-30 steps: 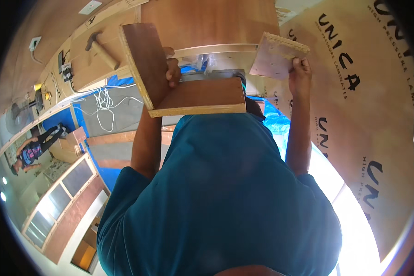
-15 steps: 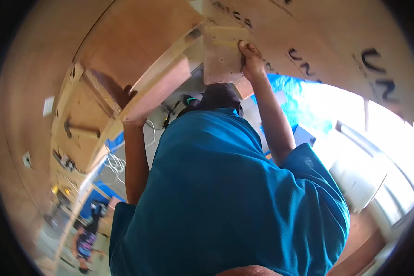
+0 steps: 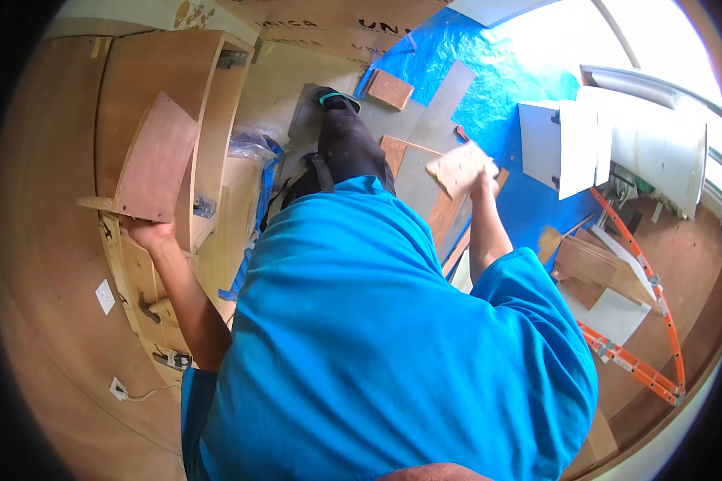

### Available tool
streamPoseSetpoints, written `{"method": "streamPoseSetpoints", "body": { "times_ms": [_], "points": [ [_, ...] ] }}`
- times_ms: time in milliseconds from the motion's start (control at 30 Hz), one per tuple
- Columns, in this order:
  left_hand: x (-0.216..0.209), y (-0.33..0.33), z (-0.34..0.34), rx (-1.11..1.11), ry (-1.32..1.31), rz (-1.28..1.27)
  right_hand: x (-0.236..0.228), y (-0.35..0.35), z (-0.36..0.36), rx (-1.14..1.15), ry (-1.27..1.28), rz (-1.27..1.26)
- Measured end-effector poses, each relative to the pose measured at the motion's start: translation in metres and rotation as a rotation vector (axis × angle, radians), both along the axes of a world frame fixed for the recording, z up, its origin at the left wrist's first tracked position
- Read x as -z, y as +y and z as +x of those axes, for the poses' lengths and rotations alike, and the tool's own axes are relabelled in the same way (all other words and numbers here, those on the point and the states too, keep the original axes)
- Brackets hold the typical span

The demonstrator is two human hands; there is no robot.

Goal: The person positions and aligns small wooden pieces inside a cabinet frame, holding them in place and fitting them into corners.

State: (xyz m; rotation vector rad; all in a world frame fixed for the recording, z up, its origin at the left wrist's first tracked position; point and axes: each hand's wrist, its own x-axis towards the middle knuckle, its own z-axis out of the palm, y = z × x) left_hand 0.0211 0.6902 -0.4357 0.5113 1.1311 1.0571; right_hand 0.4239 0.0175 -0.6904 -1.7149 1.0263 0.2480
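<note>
My left hand [image 3: 151, 232] grips a reddish plywood board [image 3: 159, 160] by its lower end and holds it tilted up in front of the wooden cabinet [image 3: 164, 72]. A second, thinner wooden piece juts out to the left at the board's base; I cannot tell if the two are joined. Most of the left fingers are hidden behind the wood. Out to the right, my right hand [image 3: 486, 178] is closed on the edge of a short, pale wooden board [image 3: 460, 170], slightly blurred, above the floor.
A hammer [image 3: 149, 308] lies on the wooden ledge at left. Blue plastic sheeting [image 3: 489, 72] covers floor at right, near white panels [image 3: 565, 148]. An orange ladder [image 3: 630, 365] lies beside stacked wood offcuts [image 3: 590, 268]. A reddish wooden block [image 3: 390, 90] sits ahead.
My view has turned, bringing the floor and ladder in. My hands have spread apart: the plywood board has gone left and upright, and the short board has swung right and lower.
</note>
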Motion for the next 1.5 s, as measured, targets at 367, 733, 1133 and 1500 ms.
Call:
{"method": "streamPoseSetpoints", "body": {
  "times_ms": [367,733,1133,1500],
  "points": [
    [-0.003,-0.046,0.064,0.238,-0.093,-0.185,-0.046,0.067,-0.03,-0.905,-0.167,-0.329],
    [0.002,-0.132,0.01,0.006,-0.08,-0.142,-0.227,0.482,0.032,-1.338,-0.285,0.688],
    [0.026,-0.237,-0.02,-0.393,0.049,-0.206,-0.149,0.691,-0.14,-1.359,0.177,1.164],
    [0.056,-0.257,-0.014,-0.28,0.1,-0.353,-0.154,0.686,-0.116,-1.921,-0.348,0.615]
  ]
}}
